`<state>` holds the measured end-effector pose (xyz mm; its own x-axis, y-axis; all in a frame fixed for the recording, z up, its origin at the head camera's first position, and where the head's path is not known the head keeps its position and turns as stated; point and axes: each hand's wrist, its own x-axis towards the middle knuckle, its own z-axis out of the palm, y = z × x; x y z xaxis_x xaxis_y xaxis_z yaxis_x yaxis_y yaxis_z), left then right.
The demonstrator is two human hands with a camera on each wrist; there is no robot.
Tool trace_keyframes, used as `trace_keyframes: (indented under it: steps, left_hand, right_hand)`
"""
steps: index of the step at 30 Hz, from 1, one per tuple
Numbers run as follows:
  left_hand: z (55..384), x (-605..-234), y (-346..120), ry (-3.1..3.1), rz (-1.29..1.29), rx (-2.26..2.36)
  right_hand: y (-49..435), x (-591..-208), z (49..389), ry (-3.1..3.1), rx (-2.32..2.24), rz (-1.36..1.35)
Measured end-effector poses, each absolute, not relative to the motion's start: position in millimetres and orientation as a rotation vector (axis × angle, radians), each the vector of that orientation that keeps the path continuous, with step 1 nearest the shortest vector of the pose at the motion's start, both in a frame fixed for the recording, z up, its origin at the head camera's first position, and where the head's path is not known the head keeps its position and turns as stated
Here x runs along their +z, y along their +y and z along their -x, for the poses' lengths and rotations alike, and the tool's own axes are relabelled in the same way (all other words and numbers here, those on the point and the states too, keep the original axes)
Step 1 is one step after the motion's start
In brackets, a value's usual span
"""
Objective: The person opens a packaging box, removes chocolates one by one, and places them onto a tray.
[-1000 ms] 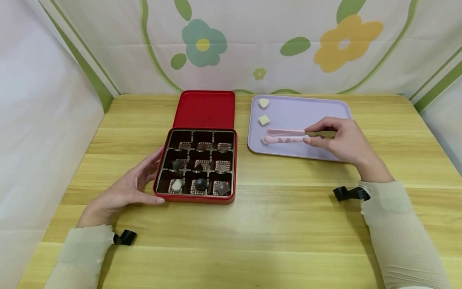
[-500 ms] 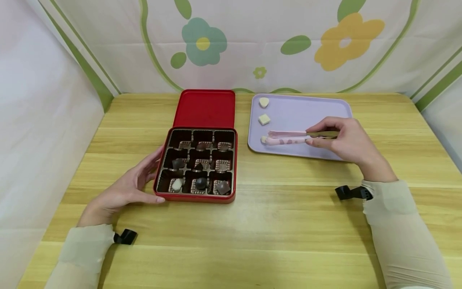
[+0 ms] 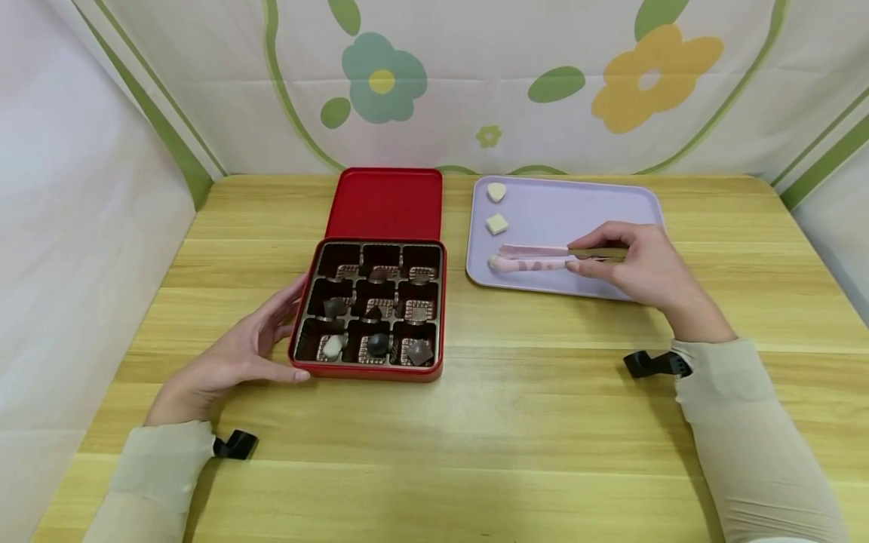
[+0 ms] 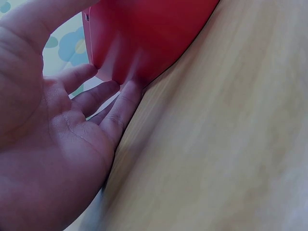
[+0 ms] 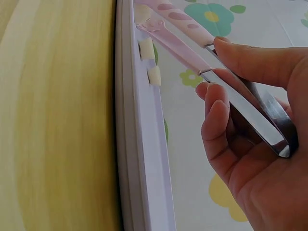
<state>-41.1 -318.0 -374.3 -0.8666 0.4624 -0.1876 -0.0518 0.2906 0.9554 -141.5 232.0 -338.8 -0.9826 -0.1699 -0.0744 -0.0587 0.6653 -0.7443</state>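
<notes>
My right hand grips a pair of tongs with pink spotted arms and metal handles. The arms are slightly apart over the tray's near left corner. At the tips is a small white chocolate, mostly hidden in the head view. Two more white chocolates lie farther back: a square one and a rounded triangular one. My left hand is at the left side of a red chocolate box. Its fingertips touch the side wall, and its thumb lies along the front corner.
The lilac tray stands at the back right of the wooden table. A dark divided insert in the box holds several dark chocolates and a white one. The red lid lies behind, before a flowered cloth.
The tongs and my right hand shift a little right, then left again, and the tips now overlap the near white chocolate. My left hand and the box keep their place.
</notes>
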Motion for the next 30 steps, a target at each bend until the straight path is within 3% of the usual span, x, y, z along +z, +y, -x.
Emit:
trace_keyframes:
  steps: [30]
  left_hand:
    - [40.2, -375.5, -316.8, 2.119, -0.394, 1.628]
  right_hand:
    - [234.5, -332.3, 139.0, 2.789, -1.169, 0.263]
